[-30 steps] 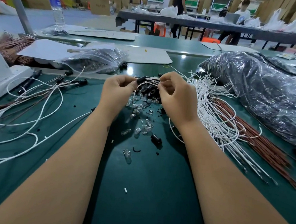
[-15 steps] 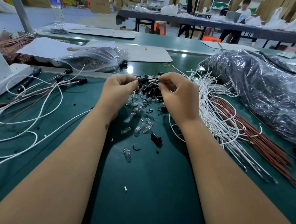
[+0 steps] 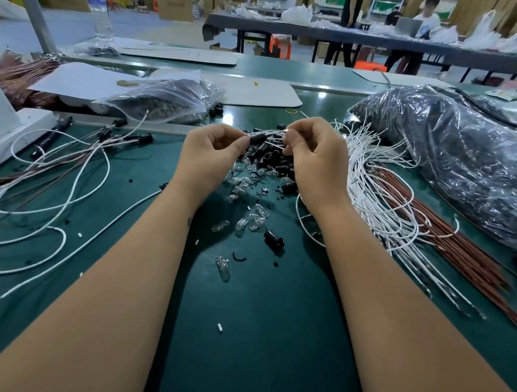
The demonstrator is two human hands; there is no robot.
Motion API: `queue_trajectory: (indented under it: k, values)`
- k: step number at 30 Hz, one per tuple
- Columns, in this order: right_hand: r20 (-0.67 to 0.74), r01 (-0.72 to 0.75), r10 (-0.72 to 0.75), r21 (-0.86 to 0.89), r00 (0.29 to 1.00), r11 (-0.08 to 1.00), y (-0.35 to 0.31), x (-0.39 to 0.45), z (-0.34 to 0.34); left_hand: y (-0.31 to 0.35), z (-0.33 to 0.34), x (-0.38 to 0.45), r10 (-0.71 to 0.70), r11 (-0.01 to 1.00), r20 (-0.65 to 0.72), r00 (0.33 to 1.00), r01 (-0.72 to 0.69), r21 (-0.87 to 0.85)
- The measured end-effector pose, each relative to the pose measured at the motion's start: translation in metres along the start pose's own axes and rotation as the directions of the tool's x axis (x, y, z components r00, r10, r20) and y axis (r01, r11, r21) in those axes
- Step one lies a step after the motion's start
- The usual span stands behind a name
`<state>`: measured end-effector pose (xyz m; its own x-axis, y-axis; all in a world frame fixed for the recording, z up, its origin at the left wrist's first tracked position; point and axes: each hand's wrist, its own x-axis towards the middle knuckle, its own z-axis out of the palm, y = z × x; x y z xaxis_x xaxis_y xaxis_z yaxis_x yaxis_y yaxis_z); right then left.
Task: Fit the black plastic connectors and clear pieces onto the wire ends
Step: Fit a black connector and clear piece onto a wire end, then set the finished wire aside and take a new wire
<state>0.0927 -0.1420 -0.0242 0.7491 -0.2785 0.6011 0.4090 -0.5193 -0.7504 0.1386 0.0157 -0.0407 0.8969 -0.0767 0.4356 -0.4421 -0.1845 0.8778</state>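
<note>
While raised above the green worktop (image 3: 258, 332), 1 black connector (image 3: 258, 139) is pinched by the left hand (image 3: 213, 153); the right hand (image 3: 315, 157) pinches white wires (image 3: 274, 132) entering it. Below: loose connectors (image 3: 273, 160), clear pieces (image 3: 251, 222); right, white wire bundle (image 3: 381, 203).

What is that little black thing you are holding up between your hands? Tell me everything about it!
It is a small black connector, a stubby tube that looks like shiny plastic. It lies sideways in the air above the pile of loose black and clear pieces. The left hand pinches one end with its fingertips. Thin white wires run from its other end to the right hand, which pinches them. Its inside is hidden.
</note>
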Motion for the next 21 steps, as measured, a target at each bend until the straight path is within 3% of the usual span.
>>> queue_trajectory:
  k: [6, 9, 13, 21]
  values:
    - [0.089, -0.016, 0.02, -0.049, 0.996, 0.999, -0.001, -0.004, 0.007, 0.006, 0.007, -0.003, 0.192, 0.962, 0.035, 0.981, -0.195, 0.194]
    - [0.081, 0.028, -0.02, -0.106, 0.997, 0.994, -0.001, -0.004, 0.009, 0.008, 0.011, -0.005, 0.216, 0.944, 0.05, 0.975, -0.222, 0.246]
    - [0.083, 0.007, 0.001, -0.097, 0.997, 0.995, -0.001, -0.004, 0.008, 0.01, 0.012, -0.008, 0.16, 0.963, 0.055, 0.986, -0.168, 0.211]
    - [0.143, -0.103, 0.1, 0.013, 0.985, 0.995, 0.0, 0.0, 0.005, 0.016, 0.008, -0.007, -0.031, 0.999, 0.072, 0.997, 0.033, -0.031]
